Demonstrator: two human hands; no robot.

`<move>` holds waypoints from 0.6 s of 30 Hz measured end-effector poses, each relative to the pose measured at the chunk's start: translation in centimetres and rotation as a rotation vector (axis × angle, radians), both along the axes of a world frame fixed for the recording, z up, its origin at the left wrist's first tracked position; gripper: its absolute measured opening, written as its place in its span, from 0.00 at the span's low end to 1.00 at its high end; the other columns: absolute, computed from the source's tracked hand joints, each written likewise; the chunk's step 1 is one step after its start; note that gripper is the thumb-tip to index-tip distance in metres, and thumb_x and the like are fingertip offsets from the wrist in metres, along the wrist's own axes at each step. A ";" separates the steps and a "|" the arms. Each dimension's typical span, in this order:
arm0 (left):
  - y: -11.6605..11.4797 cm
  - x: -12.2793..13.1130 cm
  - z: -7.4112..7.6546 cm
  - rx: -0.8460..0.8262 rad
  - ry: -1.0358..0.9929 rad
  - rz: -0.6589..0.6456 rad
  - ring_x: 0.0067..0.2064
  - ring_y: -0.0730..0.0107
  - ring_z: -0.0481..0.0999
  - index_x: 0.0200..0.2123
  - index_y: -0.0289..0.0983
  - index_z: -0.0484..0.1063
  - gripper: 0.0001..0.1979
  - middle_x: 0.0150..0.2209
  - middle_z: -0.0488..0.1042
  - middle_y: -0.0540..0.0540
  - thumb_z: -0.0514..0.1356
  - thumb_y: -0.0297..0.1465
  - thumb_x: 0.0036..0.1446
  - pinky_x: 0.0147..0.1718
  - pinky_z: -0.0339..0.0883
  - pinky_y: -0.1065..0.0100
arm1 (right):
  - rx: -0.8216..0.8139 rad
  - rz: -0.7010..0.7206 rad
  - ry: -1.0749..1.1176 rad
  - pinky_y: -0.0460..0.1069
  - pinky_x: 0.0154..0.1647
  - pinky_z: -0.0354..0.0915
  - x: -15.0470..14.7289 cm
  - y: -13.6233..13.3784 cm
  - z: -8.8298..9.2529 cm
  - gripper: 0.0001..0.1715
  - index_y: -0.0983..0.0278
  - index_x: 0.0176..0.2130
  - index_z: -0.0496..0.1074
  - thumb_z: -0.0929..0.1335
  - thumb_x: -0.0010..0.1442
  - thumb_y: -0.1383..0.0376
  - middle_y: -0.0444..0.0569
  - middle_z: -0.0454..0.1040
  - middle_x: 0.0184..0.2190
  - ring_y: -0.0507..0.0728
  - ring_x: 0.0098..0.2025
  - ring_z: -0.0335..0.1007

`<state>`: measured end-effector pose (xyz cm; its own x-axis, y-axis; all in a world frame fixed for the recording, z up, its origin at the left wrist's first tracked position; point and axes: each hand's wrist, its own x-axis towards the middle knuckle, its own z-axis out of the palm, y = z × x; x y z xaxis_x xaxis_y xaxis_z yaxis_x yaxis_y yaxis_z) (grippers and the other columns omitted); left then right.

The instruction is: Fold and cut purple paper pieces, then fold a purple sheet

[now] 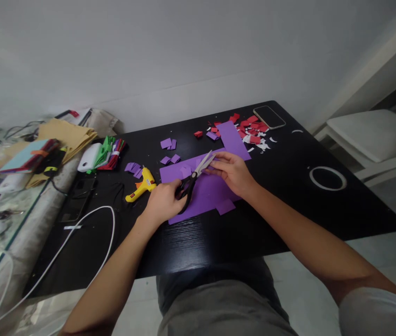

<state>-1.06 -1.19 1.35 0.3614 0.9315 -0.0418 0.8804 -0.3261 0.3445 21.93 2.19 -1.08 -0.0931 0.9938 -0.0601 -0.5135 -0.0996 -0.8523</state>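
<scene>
My left hand (pixel 165 201) is closed around the black handles of a pair of scissors (pixel 202 164), whose silver blades point up and to the right. Close to the blade tips, my right hand (pixel 232 171) has its fingers drawn together in a pinch; what lies between them is hidden, perhaps a bit of purple paper. Beneath both hands lies a large purple paper sheet (pixel 201 198). A small purple paper square (pixel 225 206) overlaps its front edge, and a purple paper strip (pixel 233 140) extends from behind it.
Left of the sheet lies a yellow glue gun (pixel 142 185). Small purple pieces (pixel 168 143) and red paper scraps (pixel 253 125) sit farther back, beside a phone (pixel 269 116). A tape ring (pixel 328 178) is at right. A white cable (pixel 112 228) crosses the table's left side.
</scene>
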 end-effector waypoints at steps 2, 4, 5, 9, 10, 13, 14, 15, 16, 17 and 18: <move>0.0 0.0 0.0 0.004 0.013 0.002 0.28 0.61 0.73 0.30 0.40 0.66 0.11 0.24 0.73 0.47 0.58 0.40 0.60 0.29 0.53 0.65 | 0.000 0.002 0.003 0.62 0.58 0.76 0.0 0.0 -0.1 0.19 0.60 0.36 0.78 0.82 0.45 0.63 0.46 0.82 0.36 0.61 0.45 0.81; 0.0 0.0 0.0 0.009 0.022 0.005 0.28 0.60 0.74 0.30 0.40 0.67 0.11 0.25 0.73 0.46 0.57 0.40 0.60 0.30 0.54 0.65 | 0.000 0.000 0.009 0.62 0.58 0.76 0.0 0.1 -0.1 0.19 0.61 0.36 0.78 0.82 0.45 0.64 0.47 0.82 0.36 0.61 0.45 0.81; 0.0 0.0 0.0 0.010 0.024 0.007 0.29 0.60 0.75 0.30 0.40 0.68 0.12 0.25 0.74 0.46 0.57 0.41 0.61 0.30 0.54 0.64 | 0.000 -0.002 0.014 0.63 0.58 0.76 0.0 0.1 -0.1 0.18 0.61 0.36 0.78 0.82 0.45 0.64 0.47 0.82 0.36 0.61 0.44 0.81; 0.0 -0.1 0.0 0.011 0.030 0.004 0.30 0.59 0.76 0.31 0.39 0.69 0.13 0.26 0.76 0.45 0.57 0.41 0.62 0.30 0.54 0.64 | 0.000 -0.009 0.023 0.63 0.59 0.76 -0.1 0.1 0.0 0.18 0.61 0.35 0.78 0.82 0.45 0.65 0.47 0.82 0.36 0.62 0.44 0.81; 0.1 -0.1 0.0 0.011 0.029 0.002 0.30 0.59 0.76 0.31 0.39 0.70 0.13 0.26 0.76 0.45 0.57 0.41 0.62 0.30 0.54 0.64 | 0.001 -0.009 0.022 0.63 0.59 0.76 -0.1 0.1 0.0 0.18 0.61 0.35 0.78 0.82 0.44 0.64 0.47 0.82 0.36 0.62 0.45 0.81; 0.1 -0.1 0.0 0.010 0.028 0.000 0.30 0.59 0.76 0.31 0.39 0.70 0.13 0.26 0.76 0.44 0.57 0.41 0.62 0.30 0.55 0.64 | 0.004 -0.006 0.013 0.64 0.58 0.76 -0.1 0.1 0.0 0.19 0.61 0.36 0.78 0.83 0.44 0.64 0.47 0.81 0.35 0.62 0.45 0.81; 0.1 -0.1 0.0 0.010 0.028 -0.002 0.30 0.59 0.77 0.31 0.38 0.71 0.13 0.27 0.76 0.44 0.57 0.41 0.62 0.30 0.55 0.64 | 0.005 -0.007 0.013 0.64 0.58 0.76 -0.1 0.1 0.0 0.20 0.61 0.35 0.78 0.83 0.43 0.63 0.46 0.82 0.35 0.62 0.45 0.81; 0.1 -0.1 0.0 0.010 0.027 -0.005 0.30 0.59 0.77 0.31 0.38 0.71 0.13 0.27 0.76 0.44 0.57 0.41 0.62 0.30 0.55 0.64 | 0.003 -0.008 0.014 0.64 0.58 0.77 -0.1 0.1 0.0 0.20 0.61 0.35 0.78 0.83 0.43 0.63 0.46 0.82 0.35 0.62 0.45 0.81; 0.1 -0.1 0.0 0.010 0.026 -0.007 0.30 0.59 0.77 0.31 0.38 0.71 0.13 0.26 0.76 0.45 0.57 0.41 0.63 0.30 0.55 0.64 | 0.001 -0.010 0.017 0.64 0.58 0.77 -0.1 0.1 0.0 0.20 0.61 0.35 0.78 0.83 0.42 0.63 0.46 0.82 0.35 0.62 0.45 0.81; 0.1 -0.1 0.0 0.009 0.026 -0.009 0.30 0.59 0.76 0.31 0.38 0.72 0.13 0.26 0.76 0.45 0.57 0.40 0.63 0.30 0.55 0.64 | -0.002 -0.012 0.019 0.64 0.58 0.77 -0.1 0.1 0.1 0.20 0.61 0.35 0.78 0.83 0.42 0.63 0.46 0.82 0.35 0.62 0.44 0.81; 0.1 -0.1 0.0 0.009 0.026 -0.012 0.30 0.59 0.76 0.31 0.38 0.72 0.13 0.26 0.76 0.45 0.57 0.40 0.63 0.30 0.55 0.64 | -0.005 -0.014 0.019 0.64 0.57 0.77 -0.2 0.1 0.1 0.20 0.61 0.34 0.78 0.84 0.42 0.63 0.46 0.82 0.35 0.62 0.44 0.81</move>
